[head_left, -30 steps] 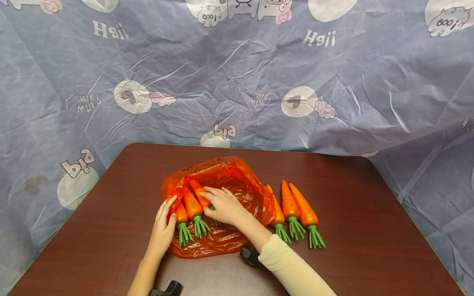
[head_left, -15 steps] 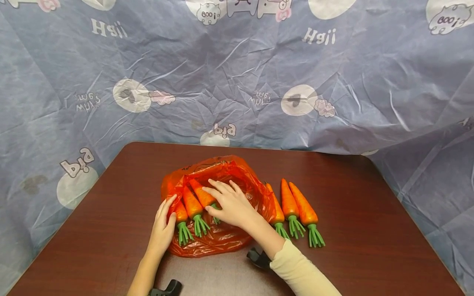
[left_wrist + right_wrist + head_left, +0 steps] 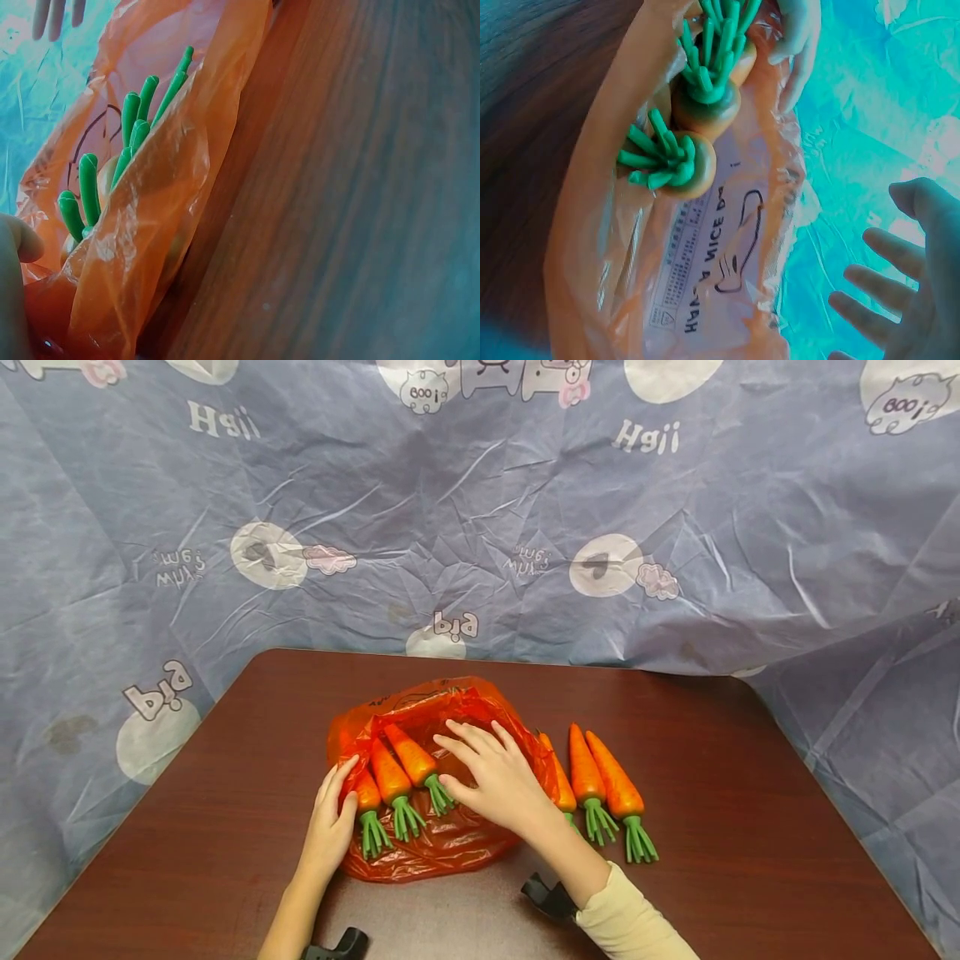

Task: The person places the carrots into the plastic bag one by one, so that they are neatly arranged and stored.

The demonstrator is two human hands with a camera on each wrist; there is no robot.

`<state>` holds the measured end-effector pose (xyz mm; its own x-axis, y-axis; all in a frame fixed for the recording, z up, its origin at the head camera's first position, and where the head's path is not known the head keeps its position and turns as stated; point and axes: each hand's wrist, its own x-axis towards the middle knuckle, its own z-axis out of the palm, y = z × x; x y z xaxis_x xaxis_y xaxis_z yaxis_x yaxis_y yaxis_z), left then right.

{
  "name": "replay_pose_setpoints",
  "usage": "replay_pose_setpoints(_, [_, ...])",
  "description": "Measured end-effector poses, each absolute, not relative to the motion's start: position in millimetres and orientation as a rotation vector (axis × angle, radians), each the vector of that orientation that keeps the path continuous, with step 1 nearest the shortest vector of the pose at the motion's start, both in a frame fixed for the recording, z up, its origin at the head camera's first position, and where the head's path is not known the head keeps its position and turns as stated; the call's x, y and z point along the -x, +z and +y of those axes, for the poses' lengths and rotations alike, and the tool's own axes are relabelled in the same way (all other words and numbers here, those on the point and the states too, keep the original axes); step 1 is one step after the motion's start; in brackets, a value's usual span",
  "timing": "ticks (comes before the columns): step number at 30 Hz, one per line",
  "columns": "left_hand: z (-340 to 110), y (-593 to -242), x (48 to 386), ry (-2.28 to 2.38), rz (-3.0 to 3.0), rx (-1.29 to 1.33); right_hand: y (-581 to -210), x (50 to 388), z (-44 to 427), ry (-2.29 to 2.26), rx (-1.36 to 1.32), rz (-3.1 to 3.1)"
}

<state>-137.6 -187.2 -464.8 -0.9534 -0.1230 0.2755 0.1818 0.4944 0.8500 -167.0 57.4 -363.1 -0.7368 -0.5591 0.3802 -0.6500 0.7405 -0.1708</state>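
An orange-red plastic bag (image 3: 450,852) lies with its mouth spread on the table. Three carrots with green stems rest side by side in its left part, the rightmost carrot (image 3: 411,756) fully in view. My left hand (image 3: 330,814) holds the bag's left edge beside the leftmost carrot (image 3: 367,793). Over the bag's right half hovers my right hand (image 3: 498,777), fingers spread, holding nothing. In the right wrist view, the right hand (image 3: 900,277) is apart from the bag (image 3: 592,247) and the carrots' green stems (image 3: 667,161).
Right of the bag lie three more carrots, among them a middle carrot (image 3: 587,768) and a right carrot (image 3: 615,777); the one nearest the bag is partly hidden. A printed blue-grey cloth (image 3: 480,510) hangs behind the brown table (image 3: 735,827).
My right hand has let go of the rightmost carrot in the bag and moved right, its fingers spreading. That carrot's stem has come into view. My left hand has stayed in place.
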Motion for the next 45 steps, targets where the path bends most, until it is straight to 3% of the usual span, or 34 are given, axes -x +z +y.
replay_pose_setpoints(28, [-187.1,-465.2,138.1,-1.446,-2.435,0.045,-362.1,161.0,139.3,0.449,-0.691,-2.65])
replay_pose_setpoints(45, [-187.3,-464.8,138.0,-1.45,-2.44,0.059,-382.2,156.8,205.2,0.38,-0.529,-2.719])
